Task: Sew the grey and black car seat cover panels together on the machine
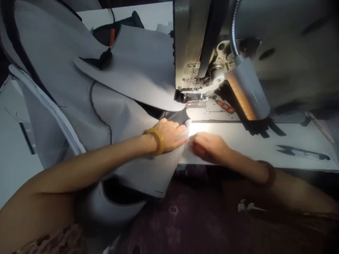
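My left hand (pixel 171 134), with a yellow bangle at the wrist, lies flat on the grey fabric (pixel 127 116), fingers stretched toward its lit edge. My right hand (pixel 209 147) is blurred by motion and rests on the machine bed at the same fabric edge, fingers curled together on it. Both hands sit just in front of the sewing machine's presser foot (pixel 197 101). The fabric spreads left and back in large stiff panels with dark seams.
The sewing machine head (pixel 201 42) rises behind the hands, with a lit lamp (pixel 247 88) on a flexible neck. Thread snips (pixel 302 152) lie on the white table at right. A pencil-like tool (pixel 319 127) lies farther right. Dark patterned cloth covers my lap.
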### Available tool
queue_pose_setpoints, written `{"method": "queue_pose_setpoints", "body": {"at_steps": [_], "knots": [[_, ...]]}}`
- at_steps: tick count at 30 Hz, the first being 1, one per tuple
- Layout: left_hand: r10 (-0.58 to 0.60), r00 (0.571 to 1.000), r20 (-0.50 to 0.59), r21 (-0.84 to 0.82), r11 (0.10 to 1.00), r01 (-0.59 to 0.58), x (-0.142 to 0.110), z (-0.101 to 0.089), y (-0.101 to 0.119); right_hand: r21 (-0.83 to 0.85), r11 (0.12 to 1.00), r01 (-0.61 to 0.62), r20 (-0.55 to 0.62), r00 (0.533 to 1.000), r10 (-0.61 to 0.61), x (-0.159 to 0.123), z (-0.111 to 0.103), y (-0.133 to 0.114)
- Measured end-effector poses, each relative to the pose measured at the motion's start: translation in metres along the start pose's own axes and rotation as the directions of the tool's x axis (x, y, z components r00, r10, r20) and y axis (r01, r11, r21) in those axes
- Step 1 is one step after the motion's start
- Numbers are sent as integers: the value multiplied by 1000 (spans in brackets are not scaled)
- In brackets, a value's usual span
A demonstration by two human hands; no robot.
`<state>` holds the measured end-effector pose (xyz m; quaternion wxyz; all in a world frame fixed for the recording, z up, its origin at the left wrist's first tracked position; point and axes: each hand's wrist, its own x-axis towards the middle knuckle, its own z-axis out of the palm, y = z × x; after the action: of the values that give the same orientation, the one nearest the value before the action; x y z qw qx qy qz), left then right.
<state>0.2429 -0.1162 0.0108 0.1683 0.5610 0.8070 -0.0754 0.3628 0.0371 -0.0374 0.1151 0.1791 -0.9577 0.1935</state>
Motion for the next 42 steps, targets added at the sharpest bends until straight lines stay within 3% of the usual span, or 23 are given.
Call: {"method": "queue_pose_setpoints", "body": {"at_steps": [2,4,7,10,12,15,19,25,36,39,42], "knots": [[33,999,-5,12,999,-33,2,-5,-4,-102,992,75,-27,997,-78,17,-5,24],[14,1000,16,19,1000,-15,3,-13,-7,-170,976,132,57,991,-124,39,-2,35],[-130,991,11,70,989,129,3,-25,-8,-191,964,185,159,975,-155,57,6,37],[-315,943,-104,109,939,325,5,-36,-8,-162,967,196,153,973,-172,54,10,36],[-353,911,-211,127,915,384,9,-41,-12,-145,973,181,144,976,-160,49,9,38],[-274,926,-259,170,931,323,18,-41,-27,-146,980,136,139,983,-116,46,7,40],[-117,983,-143,203,968,145,31,-34,-45,-162,979,123,176,980,-93,49,5,38],[21,998,-57,249,969,-6,38,-22,-40,-242,966,91,141,988,-58,50,10,32],[-157,981,118,228,965,127,46,-37,-35,-267,964,3,97,995,24,60,19,37],[-186,975,125,222,963,155,48,-38,-34,-283,958,53,71,997,-35,58,18,39],[-132,986,101,246,964,104,48,-36,-34,-322,939,124,60,992,-111,55,17,37]]}}
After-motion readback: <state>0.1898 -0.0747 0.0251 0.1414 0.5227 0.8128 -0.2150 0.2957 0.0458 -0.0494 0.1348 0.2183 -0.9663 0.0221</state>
